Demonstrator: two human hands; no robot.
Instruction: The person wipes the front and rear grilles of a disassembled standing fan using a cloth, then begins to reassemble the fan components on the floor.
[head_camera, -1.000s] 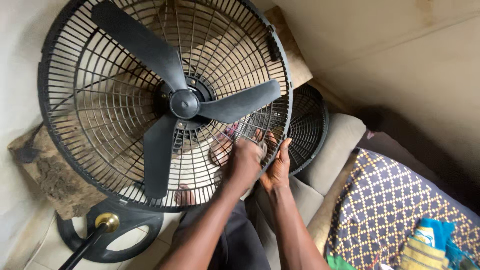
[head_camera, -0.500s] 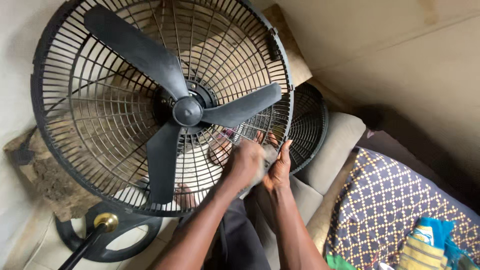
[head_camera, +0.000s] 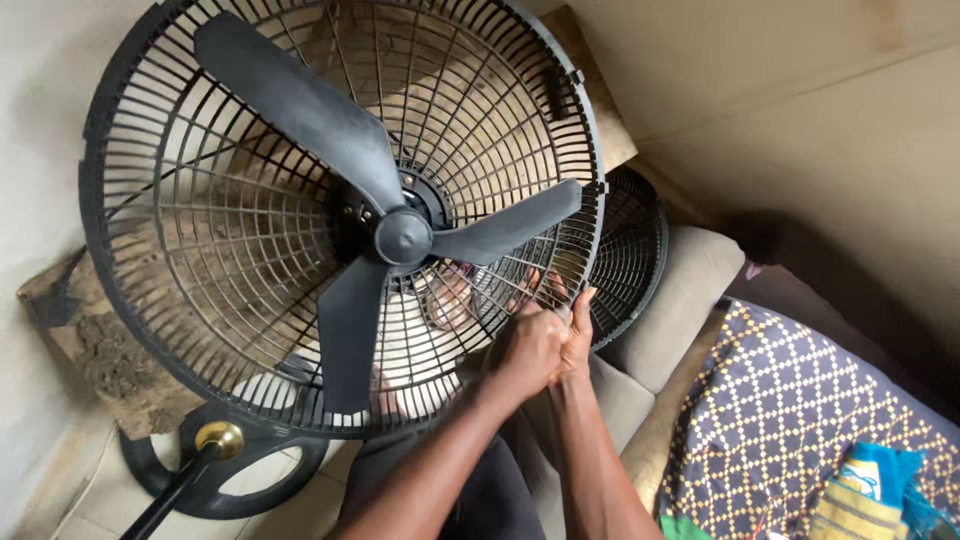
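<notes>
Seen from above, a large black fan guard (head_camera: 200, 250), a round cage of thin ribs, fills most of the view, with a three-bladed black fan blade (head_camera: 400, 235) at its centre. Its top rim runs out of the frame, and a knee and bare foot show only dimly through the ribs below the hub. Both of the person's hands meet at the guard's lower right rim. Left hand (head_camera: 528, 348) is curled tight on the rim, fingers hooked through the ribs. Right hand (head_camera: 577, 330) presses just beside it, touching it, fingers raised against the rim; whether it truly grips the ribs cannot be told, since the left hand hides much of it. Behind the guard's right edge a second grille (head_camera: 630, 250) peeks out, mostly covered. Below the guard's lower left rim lies the round black stand base (head_camera: 240, 480) with a brass-coloured pole fitting (head_camera: 218, 438); the pole is cut off by the bottom edge. Right of the guard sits a beige cushion (head_camera: 680, 290), then a dark cloth with a diamond pattern (head_camera: 800, 410), with open room above it along a plain tan wall (head_camera: 800, 120). Left of the guard, a rough worn wooden block (head_camera: 110, 360) rests against a pale wall.
</notes>
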